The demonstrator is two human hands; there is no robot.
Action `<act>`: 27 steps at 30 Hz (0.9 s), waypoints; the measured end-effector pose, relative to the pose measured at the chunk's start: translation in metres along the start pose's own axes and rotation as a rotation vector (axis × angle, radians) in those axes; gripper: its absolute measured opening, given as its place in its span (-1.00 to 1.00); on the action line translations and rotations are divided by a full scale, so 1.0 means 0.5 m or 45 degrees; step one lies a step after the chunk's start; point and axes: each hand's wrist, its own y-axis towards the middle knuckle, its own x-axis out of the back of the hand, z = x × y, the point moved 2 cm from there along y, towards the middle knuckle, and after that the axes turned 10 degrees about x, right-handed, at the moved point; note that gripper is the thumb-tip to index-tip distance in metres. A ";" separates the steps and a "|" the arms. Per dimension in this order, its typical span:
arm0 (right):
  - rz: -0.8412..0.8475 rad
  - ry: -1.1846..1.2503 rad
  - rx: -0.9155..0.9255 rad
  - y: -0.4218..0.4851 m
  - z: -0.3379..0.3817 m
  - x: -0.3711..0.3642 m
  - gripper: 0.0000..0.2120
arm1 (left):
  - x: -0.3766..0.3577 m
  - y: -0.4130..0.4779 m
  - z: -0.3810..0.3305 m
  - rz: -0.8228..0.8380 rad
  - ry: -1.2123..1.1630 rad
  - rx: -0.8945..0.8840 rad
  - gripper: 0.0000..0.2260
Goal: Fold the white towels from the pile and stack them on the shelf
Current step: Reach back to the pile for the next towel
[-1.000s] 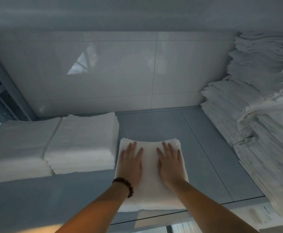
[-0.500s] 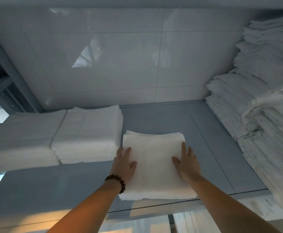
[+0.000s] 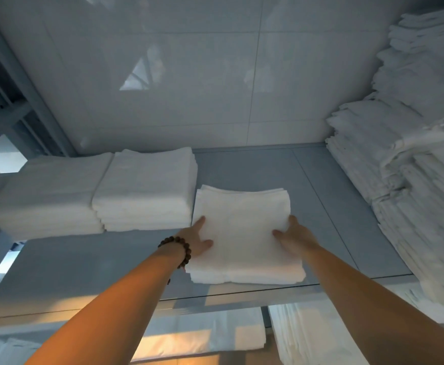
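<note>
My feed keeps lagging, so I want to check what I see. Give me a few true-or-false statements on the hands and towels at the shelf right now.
1. The left hand and right hand touch opposite sides of the middle towels. True.
2. The bracelet is on the right wrist. False: it is on the left wrist.
3. A neat stack sits just left of the middle towels. True.
4. The tall pile stands at the left end of the shelf. False: it stands at the right end.
</note>
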 end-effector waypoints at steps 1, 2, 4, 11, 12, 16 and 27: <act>0.025 0.034 0.003 0.000 0.000 -0.001 -0.31 | 0.004 -0.005 0.000 0.049 -0.050 0.028 -0.30; 0.057 0.057 0.005 0.000 0.001 -0.003 -0.27 | 0.010 -0.012 0.000 0.097 -0.107 0.057 -0.29; 0.108 0.068 0.013 -0.002 0.004 -0.004 -0.20 | 0.019 -0.023 -0.002 0.198 -0.232 0.126 -0.28; 0.062 0.202 0.053 -0.011 0.001 -0.011 -0.15 | 0.015 -0.022 0.001 0.037 -0.463 -0.083 -0.38; 0.033 0.222 0.064 -0.012 0.002 -0.012 -0.12 | 0.012 -0.019 -0.001 0.022 -0.555 -0.125 -0.41; -0.024 0.318 0.169 -0.012 0.004 -0.011 -0.17 | 0.003 -0.017 -0.013 0.048 -0.836 -0.217 -0.54; -0.083 0.378 0.236 -0.018 -0.014 -0.013 -0.56 | 0.013 0.002 -0.023 0.127 -1.045 -0.121 -0.60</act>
